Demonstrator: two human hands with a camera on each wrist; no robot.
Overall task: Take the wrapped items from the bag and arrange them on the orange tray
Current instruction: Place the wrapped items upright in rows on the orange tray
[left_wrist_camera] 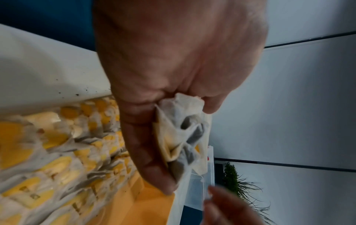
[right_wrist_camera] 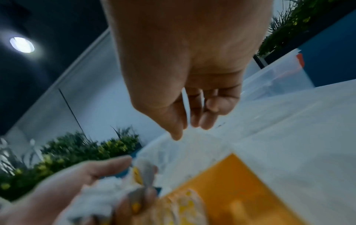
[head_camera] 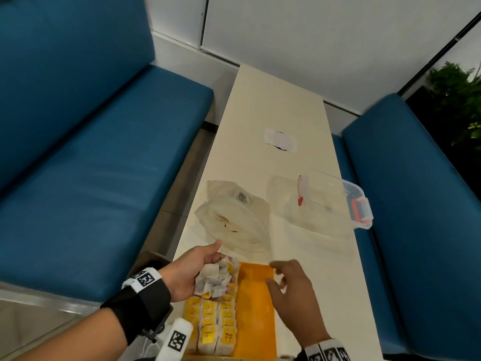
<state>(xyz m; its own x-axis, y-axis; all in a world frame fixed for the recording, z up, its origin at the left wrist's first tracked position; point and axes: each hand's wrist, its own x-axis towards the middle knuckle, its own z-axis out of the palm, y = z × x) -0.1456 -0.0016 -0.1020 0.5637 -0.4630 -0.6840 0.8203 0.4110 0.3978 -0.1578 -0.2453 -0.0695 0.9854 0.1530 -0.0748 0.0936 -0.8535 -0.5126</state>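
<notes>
Rows of wrapped items (head_camera: pixel 216 332) already fill the near left side of the orange tray (head_camera: pixel 256 308). Your left hand (head_camera: pixel 194 274) cups a loose bunch of them (head_camera: pixel 217 278) just above those rows; your right hand (head_camera: pixel 289 282) hovers over the bare orange part, fingers relaxed, holding nothing. Pinch one packet at a time, label up, and extend the rows rightward. Beyond lies the crumpled bag (head_camera: pixel 234 217).

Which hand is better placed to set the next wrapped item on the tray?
Right, probably. The right hand hovers empty over the bare part of the orange tray, beside the bunch of wrapped items. The left hand is occupied cupping that bunch.
</notes>
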